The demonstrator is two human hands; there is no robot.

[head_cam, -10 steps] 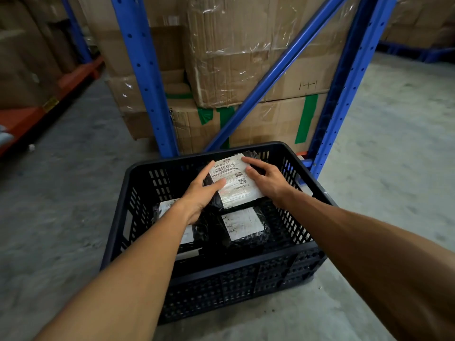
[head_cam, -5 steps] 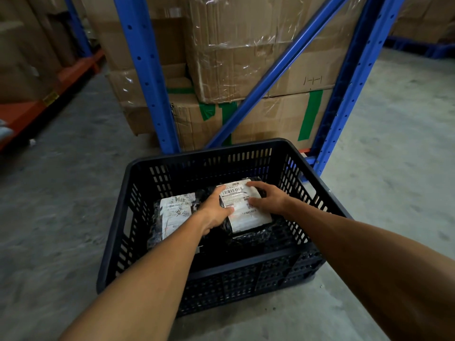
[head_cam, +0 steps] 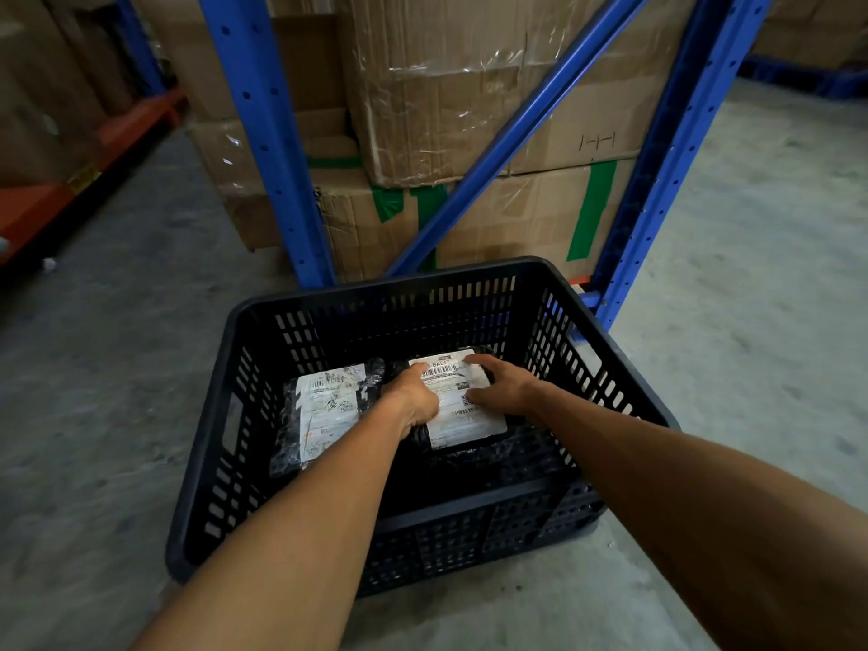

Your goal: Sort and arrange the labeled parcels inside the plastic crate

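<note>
A black slotted plastic crate point(head_cam: 263, 397) stands on the concrete floor in front of me. Inside on the right lies a black-wrapped parcel with a white barcode label point(head_cam: 465, 418). My left hand point(head_cam: 413, 399) grips its left edge and my right hand point(head_cam: 505, 390) presses on its right side. The parcel rests low in the crate on top of other black wrapping. A second labeled parcel point(head_cam: 329, 408) lies flat on the crate's left side, beside my left forearm.
Blue rack uprights point(head_cam: 267, 148) and a diagonal brace point(head_cam: 512, 138) rise just behind the crate, with stacked cardboard boxes point(head_cam: 446, 96) wrapped in film behind them. An orange rack beam point(head_cam: 61, 190) runs along the far left. Bare concrete floor point(head_cam: 751, 321) lies to both sides.
Both hands have lowered the labeled parcel from above the crate's far rim down onto the right side of the crate. The parcel that lay there is now covered.
</note>
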